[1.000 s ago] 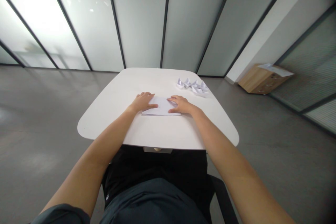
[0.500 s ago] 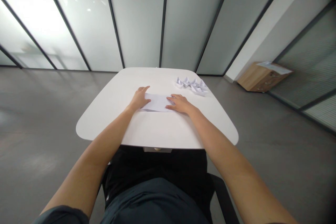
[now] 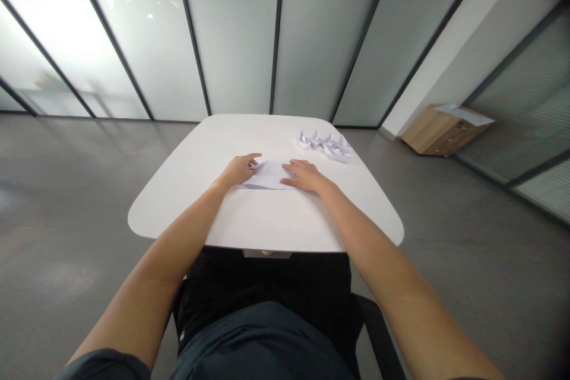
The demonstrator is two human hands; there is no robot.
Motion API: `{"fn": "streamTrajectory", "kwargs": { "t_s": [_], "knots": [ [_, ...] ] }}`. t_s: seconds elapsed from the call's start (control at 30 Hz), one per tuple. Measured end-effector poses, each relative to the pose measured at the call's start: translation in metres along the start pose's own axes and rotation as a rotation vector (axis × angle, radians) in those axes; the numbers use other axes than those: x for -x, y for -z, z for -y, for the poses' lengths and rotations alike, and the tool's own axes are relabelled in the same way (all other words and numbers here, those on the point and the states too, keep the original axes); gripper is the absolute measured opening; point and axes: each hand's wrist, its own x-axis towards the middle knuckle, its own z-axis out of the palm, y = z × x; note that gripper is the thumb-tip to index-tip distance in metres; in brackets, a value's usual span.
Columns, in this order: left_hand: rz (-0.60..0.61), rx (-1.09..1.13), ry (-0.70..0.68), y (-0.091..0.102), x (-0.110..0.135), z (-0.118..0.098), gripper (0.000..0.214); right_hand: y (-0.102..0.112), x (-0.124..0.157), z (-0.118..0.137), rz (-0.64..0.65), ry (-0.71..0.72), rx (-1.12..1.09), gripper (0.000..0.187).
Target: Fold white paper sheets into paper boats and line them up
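A folded sheet of white paper (image 3: 269, 176) lies on the white table in front of me. Its far left corner is lifted and turned inward, held by the curled fingers of my left hand (image 3: 240, 170). Spread over the paper's right end, my right hand (image 3: 305, 176) rests with fingers apart, pressing it to the tabletop. Part of the paper's right edge is hidden beneath that hand.
Several folded white paper boats (image 3: 327, 145) stand grouped at the table's far right. The white table (image 3: 178, 202) has rounded corners. A wooden cabinet (image 3: 440, 130) with papers on top is on the floor to the right, and frosted glass panels (image 3: 236, 29) rise behind.
My left hand has curled its fingers and shifted slightly right, raising the paper's far left corner, which lay flat before. The right hand has stayed put.
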Motion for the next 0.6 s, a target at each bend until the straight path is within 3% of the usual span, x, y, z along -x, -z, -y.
{"fn": "streamTrajectory", "kwargs": {
  "t_s": [0.1, 0.2, 0.43, 0.6],
  "knots": [
    [0.055, -0.035, -0.058, 0.000, 0.001, -0.003, 0.045, 0.000, 0.001, 0.000, -0.002, 0.003, -0.001, 0.083],
    [0.065, -0.115, -0.091, 0.000, 0.003, -0.007, 0.034, 0.000, 0.001, 0.001, -0.003, -0.003, 0.003, 0.082],
    [0.082, -0.236, -0.211, 0.005, 0.007, -0.019, 0.048, 0.001, 0.000, 0.002, 0.002, -0.003, 0.008, 0.084],
    [0.121, -0.332, -0.224, 0.003, 0.002, -0.020, 0.045, 0.001, 0.000, 0.002, -0.008, -0.010, -0.003, 0.081]
  ]
}}
